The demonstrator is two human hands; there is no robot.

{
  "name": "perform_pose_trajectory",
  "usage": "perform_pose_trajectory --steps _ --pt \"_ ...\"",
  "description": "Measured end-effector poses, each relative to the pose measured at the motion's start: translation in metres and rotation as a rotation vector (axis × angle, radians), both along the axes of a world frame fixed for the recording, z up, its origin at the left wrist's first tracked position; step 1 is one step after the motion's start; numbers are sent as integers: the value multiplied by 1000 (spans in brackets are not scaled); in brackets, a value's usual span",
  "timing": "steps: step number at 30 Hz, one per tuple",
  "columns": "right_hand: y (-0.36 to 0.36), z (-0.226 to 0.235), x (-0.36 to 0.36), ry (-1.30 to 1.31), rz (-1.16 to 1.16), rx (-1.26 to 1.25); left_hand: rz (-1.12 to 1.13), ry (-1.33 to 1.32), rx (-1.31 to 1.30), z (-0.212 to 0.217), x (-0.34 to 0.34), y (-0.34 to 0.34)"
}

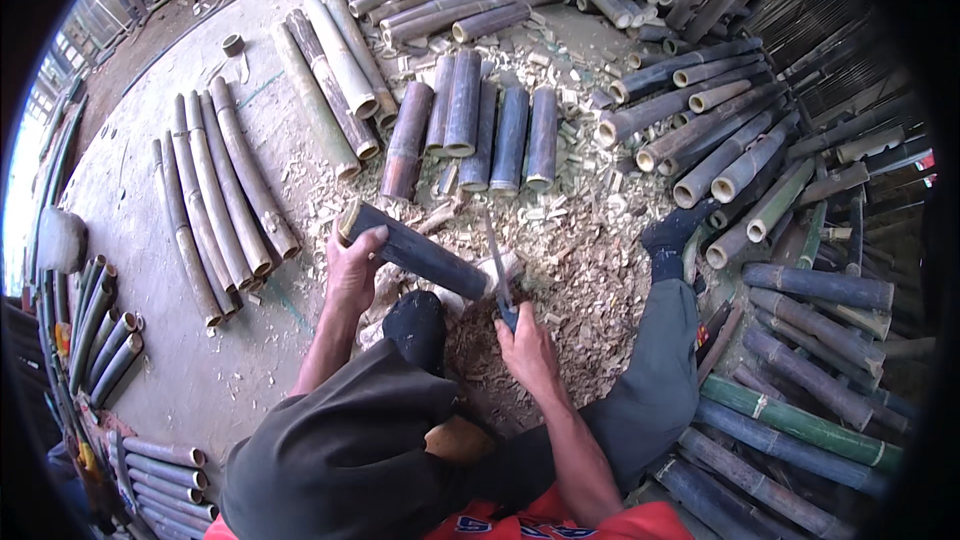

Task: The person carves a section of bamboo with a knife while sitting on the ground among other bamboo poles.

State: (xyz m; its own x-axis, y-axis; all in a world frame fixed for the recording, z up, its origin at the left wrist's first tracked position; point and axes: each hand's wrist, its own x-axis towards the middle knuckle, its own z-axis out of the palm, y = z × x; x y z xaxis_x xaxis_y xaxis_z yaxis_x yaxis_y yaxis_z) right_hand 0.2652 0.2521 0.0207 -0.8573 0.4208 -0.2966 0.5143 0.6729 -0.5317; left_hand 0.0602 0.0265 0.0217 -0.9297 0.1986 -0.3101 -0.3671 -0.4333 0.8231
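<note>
My left hand is closed round the upper left end of a dark bamboo piece, which slants down to the right. The lower end of that piece meets a pale block, perhaps wood, among the shavings. In my right hand is the handle of a knife with a long narrow blade. The blade points away from me and stands close beside the bamboo's lower end; whether it touches cannot be made out.
Wood chips cover the ground between my legs. Several short dark bamboo pieces lie ahead. Longer poles rest at the left on the concrete floor. Stacked bamboo fills the right side. A grey stone sits far left.
</note>
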Motion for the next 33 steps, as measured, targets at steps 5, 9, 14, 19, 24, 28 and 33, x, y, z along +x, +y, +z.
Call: perform_pose_trajectory --steps 5,9,14,19,24,28,33 --pt "-17 68 -15 419 0 -81 120 47 -89 -13 -2 7" --pt "-13 4 -19 -107 37 11 106 100 -101 1 0 15" --pt "-13 43 -22 -24 86 1 90 156 -167 4 -5 20" --pt "-30 76 -17 396 -24 -152 150 136 -158 4 3 15" --pt "-1 -7 -13 14 40 102 96 150 -311 7 -5 29" --pt "-14 73 -21 106 -2 -87 16 173 -167 13 3 13" --pt "-15 23 -3 471 -71 -226 4 185 -74 11 10 15"
